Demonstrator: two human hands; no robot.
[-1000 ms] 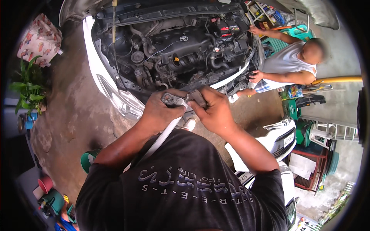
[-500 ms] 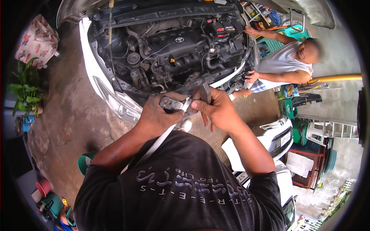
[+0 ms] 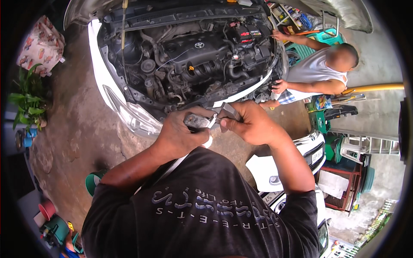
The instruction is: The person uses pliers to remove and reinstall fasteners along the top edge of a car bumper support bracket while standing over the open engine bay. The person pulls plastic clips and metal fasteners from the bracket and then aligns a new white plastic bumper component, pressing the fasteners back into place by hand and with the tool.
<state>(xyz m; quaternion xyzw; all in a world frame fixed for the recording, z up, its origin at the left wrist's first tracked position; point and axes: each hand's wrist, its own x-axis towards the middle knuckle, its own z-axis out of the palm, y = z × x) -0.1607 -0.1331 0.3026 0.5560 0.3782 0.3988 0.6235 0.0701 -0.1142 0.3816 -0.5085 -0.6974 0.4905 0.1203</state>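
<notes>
Both hands loaded, right at the nose of the car

The big white car (image 3: 98, 64) fills the upper middle, hood (image 3: 350, 17) already up, black engine cover (image 3: 202, 51) on show. A second white car (image 3: 262, 170) noses in at lower right, and a co-worker (image 3: 316, 77) is at upper right, one hand on the engine bay's edge. The prop rod (image 3: 124, 26) stands across the bay's upper left; a green bucket (image 3: 91, 184) sits at lower left, just beside the left forearm.

Now to the centre! The left hand (image 3: 183, 133) curls its fingers round a silvery-grey part (image 3: 196, 121); the right hand (image 3: 249, 124) pinches a grey-brown block (image 3: 230, 112) between thumb and fingers. A narrow white strap (image 3: 174, 165) trails below the left hand. Looks midway to me: both pieces gripped, neither set down. Whether they touch, and how much remains, I can't tell. Those hands block the bay's front edge.
</notes>
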